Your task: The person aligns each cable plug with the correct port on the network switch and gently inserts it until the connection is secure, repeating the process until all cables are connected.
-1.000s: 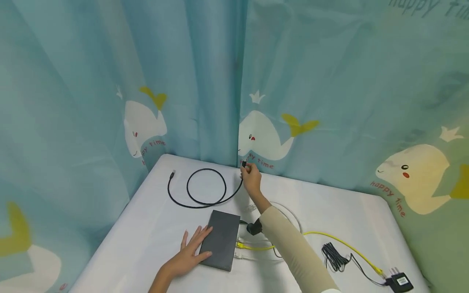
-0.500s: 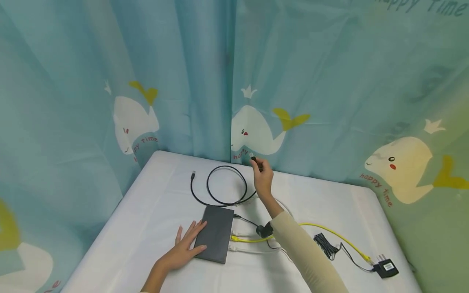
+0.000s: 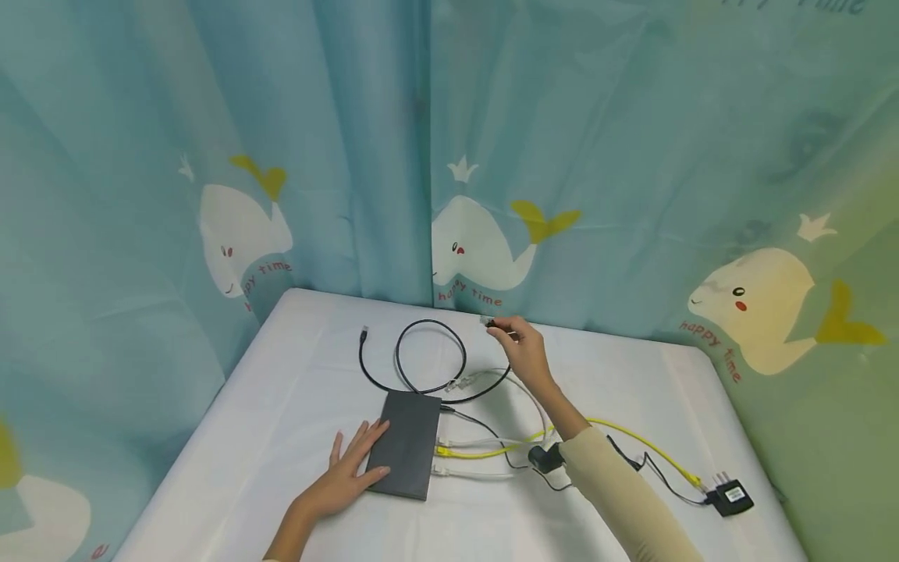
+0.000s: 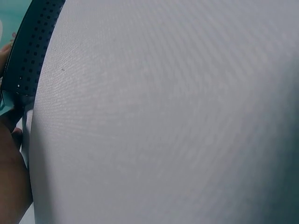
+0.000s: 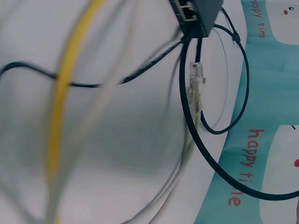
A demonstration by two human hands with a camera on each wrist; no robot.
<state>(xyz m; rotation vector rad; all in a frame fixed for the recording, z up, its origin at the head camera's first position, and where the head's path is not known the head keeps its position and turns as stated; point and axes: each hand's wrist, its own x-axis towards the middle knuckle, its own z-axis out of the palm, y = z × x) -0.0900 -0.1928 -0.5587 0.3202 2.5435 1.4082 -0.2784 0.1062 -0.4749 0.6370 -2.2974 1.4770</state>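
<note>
My left hand [image 3: 344,472] rests on the left part of a flat black network box [image 3: 406,445], its fingers spread over the top. In the left wrist view, the perforated side of the box [image 4: 37,46] shows beside part of the hand. Above the table's far side, my right hand [image 3: 528,355] pinches one end of a black network cable [image 3: 463,363]; the clear plug [image 3: 487,321] points left. The cable makes a loop, and its other plug [image 3: 364,334] lies behind the box. Ports on the box [image 5: 189,11] appear in the right wrist view.
A yellow cable [image 3: 477,453], white cables [image 3: 477,474] and a black power cord [image 3: 467,415] run from the box's right side. Loose white plugs [image 3: 456,384] lie behind it. A power adapter [image 3: 729,498] sits at the table's right. Curtains [image 3: 351,156] hang along the far edge.
My right hand has moved right with the cable end, first rising and then lowering, and the plug has turned leftward. The black loop has slid right. My left hand stays on the box.
</note>
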